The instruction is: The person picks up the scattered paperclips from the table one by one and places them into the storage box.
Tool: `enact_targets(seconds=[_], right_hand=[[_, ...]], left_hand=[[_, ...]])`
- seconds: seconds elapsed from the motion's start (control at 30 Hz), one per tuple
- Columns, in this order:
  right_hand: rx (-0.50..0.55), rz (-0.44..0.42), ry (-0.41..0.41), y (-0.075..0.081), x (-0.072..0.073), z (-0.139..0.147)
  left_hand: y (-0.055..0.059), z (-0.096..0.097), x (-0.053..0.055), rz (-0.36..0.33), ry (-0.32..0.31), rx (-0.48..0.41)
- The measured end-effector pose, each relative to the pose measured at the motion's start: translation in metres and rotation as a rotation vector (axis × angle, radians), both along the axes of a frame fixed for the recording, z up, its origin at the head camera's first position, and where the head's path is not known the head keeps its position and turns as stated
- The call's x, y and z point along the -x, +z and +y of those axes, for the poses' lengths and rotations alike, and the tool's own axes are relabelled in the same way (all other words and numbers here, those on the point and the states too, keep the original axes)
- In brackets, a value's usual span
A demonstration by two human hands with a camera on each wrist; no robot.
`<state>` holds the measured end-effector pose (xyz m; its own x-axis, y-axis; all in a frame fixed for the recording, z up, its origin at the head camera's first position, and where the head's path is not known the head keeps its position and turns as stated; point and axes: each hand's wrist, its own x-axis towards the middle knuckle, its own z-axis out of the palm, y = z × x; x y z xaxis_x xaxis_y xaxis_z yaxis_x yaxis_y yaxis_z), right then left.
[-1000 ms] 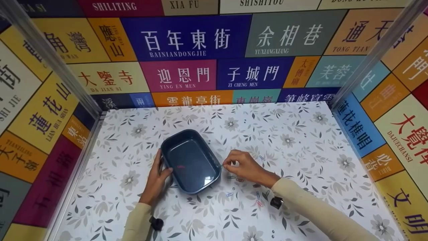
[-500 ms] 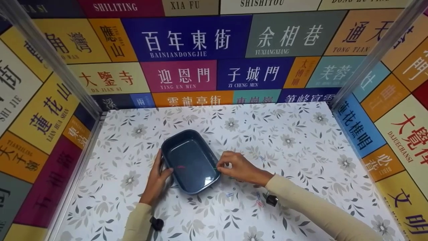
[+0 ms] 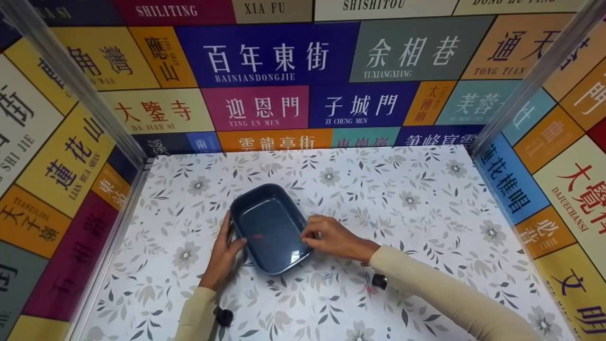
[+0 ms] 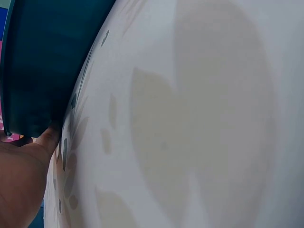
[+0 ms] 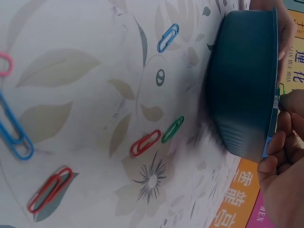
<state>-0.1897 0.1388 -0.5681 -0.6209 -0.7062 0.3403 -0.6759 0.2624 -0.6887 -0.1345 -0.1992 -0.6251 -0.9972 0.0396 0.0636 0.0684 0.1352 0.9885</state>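
A dark blue rectangular dish (image 3: 270, 213) stands on the patterned table, a pinkish-red paper clip (image 3: 258, 236) lying on its bottom. My left hand (image 3: 224, 255) grips the dish's left side, thumb at the rim and fingers along the outer wall. In the left wrist view, part of that hand (image 4: 23, 175) shows against the dish's wall (image 4: 42, 66). Over the right rim, my right hand (image 3: 334, 239) pinches a green paper clip (image 3: 299, 240) between thumb and forefinger. The right wrist view shows the green clip's tip (image 5: 282, 89) just above the rim, beside the fingers.
Loose paper clips lie right of the dish: a blue clip (image 5: 168, 38), a green clip (image 5: 173, 129), a red clip (image 5: 146, 143) and several others. Another clip (image 3: 373, 224) lies beyond the right forearm. Printed walls (image 3: 265, 52) enclose the table at the back and sides.
My right hand has moved left from beside the dish to over its right rim, bringing the green paper clip with it. The left hand and dish have stayed in place.
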Motion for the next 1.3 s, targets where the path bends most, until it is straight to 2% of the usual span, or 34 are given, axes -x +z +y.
enact_targets(seconds=[0.13,0.3,0.53,0.7,0.93,1.3], right_hand=[[0.0,-0.009,0.014,0.002,0.002,-0.006],[-0.004,0.02,0.043,0.004,0.005,-0.015],[-0.063,0.071,0.08,0.006,0.005,-0.027],[-0.08,0.074,0.109,0.003,0.006,-0.035],[-0.13,0.13,0.145,0.001,0.01,-0.047],[-0.236,0.122,0.153,0.005,0.016,-0.063]], left_hand=[[0.0,-0.001,0.0,-0.002,0.003,0.005],[0.001,-0.002,-0.001,0.002,0.006,0.024],[0.001,-0.003,-0.002,0.01,0.013,0.03],[0.0,-0.004,-0.003,-0.002,0.012,0.024],[0.002,-0.004,-0.004,-0.004,0.012,0.039],[-0.002,0.001,0.002,0.026,0.002,-0.009]])
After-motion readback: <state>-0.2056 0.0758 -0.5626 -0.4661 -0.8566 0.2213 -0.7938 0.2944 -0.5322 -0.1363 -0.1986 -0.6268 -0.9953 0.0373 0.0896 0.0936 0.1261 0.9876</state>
